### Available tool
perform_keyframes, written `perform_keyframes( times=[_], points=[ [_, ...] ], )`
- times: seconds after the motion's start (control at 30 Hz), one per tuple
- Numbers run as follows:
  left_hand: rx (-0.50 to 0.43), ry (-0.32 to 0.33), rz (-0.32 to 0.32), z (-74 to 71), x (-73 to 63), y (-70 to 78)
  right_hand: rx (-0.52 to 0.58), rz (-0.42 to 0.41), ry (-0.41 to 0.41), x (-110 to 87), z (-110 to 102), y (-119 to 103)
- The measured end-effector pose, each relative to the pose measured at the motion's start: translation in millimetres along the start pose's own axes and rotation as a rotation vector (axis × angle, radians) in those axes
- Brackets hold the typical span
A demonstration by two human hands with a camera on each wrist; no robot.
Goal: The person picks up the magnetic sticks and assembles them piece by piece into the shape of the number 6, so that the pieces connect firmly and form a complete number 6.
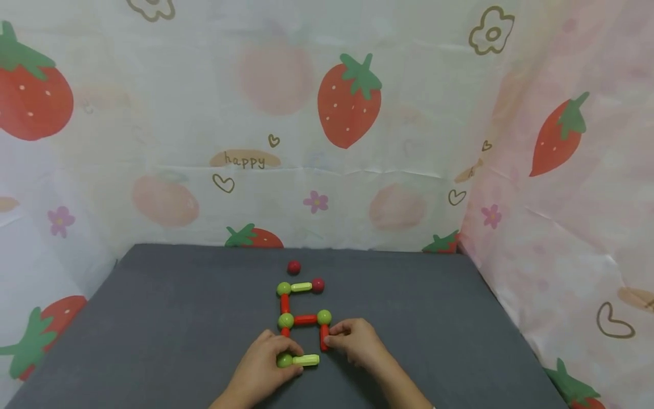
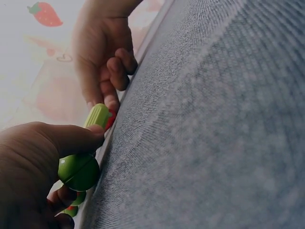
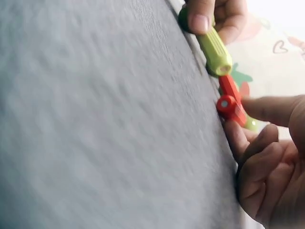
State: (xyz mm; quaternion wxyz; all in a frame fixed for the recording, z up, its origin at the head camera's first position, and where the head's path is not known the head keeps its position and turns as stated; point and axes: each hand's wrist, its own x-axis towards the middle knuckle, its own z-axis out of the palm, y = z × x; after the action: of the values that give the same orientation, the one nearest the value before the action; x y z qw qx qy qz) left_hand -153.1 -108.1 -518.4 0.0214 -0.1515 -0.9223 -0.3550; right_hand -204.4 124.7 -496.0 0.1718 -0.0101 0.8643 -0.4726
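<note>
On the dark cloth lies a figure of magnetic sticks and balls, shaped somewhat like a 6. My left hand [image 1: 259,369] grips its lower-left green ball [image 1: 284,360], fingers behind and thumb in front. The thumb lies by the base of a light green magnetic stick [image 1: 308,360] that points right from this ball. My right hand [image 1: 359,344] pinches a red magnetic stick [image 1: 324,337] between thumb and index finger. That stick hangs from the right green ball [image 1: 324,317]. In the right wrist view, the red stick's bare end [image 3: 226,103] shows near the light green stick's free end [image 3: 223,69], apart from it.
Above stand more green balls [image 1: 284,289] joined by red sticks [image 1: 305,320], and a light green stick [image 1: 301,287] ending in a dark red ball [image 1: 318,285]. A loose red ball [image 1: 293,267] lies farther back. A strawberry-printed curtain [image 1: 327,187] hangs behind the table [image 1: 204,295].
</note>
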Motion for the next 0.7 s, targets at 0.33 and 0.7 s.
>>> perform_keyframes(
  times=[0.33, 0.7],
  points=[
    [-0.024, 0.001, -0.015, -1.2, -0.7, 1.7, -0.145, -0.089, -0.126, 3.2, -29, -21],
    [-0.050, -0.015, -0.042, -1.3, -0.4, 0.5, -0.300, -0.346, -0.107, 49.2, -54, -63]
  ],
)
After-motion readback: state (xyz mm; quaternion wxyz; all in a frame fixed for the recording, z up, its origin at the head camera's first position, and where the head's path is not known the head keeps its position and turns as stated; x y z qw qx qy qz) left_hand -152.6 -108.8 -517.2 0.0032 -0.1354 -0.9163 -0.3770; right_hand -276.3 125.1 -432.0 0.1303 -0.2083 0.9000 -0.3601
